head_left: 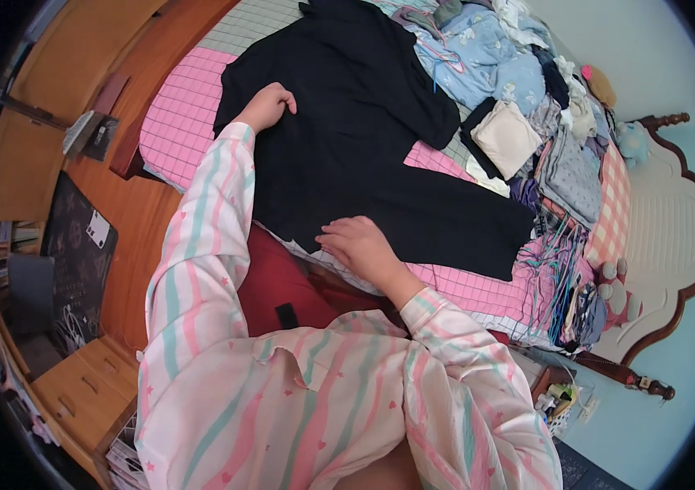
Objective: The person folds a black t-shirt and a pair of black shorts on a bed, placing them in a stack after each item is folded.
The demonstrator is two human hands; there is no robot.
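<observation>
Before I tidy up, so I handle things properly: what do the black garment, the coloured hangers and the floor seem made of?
Black garment: matte, woven-looking fabric, by its soft drape and dull surface; fibre unclear.
Hangers: perhaps plastic-coated wire, given their thin, coloured rods; finish unclear.
Floor: wood or laminate, smooth and faintly shiny, by its orange-brown surface.

Passable above the black garment [331,143], spread across the middle of the bed [461,283], with open room between the left hand [266,108] and the right hand [365,251]. Passable likewise over the pink checked sheet [180,114] at the bed's left corner. Obstructed at upper right by rumpled blue cloth [478,61] and, nearer, a folded white cloth [506,139] just beside the garment. Blocked farther right by a tangle of hangers [558,265], with plush toy [621,300] beside and headboard [664,229] behind. Restricted at the near edge by red-clad legs [282,282] close against the bed.
</observation>
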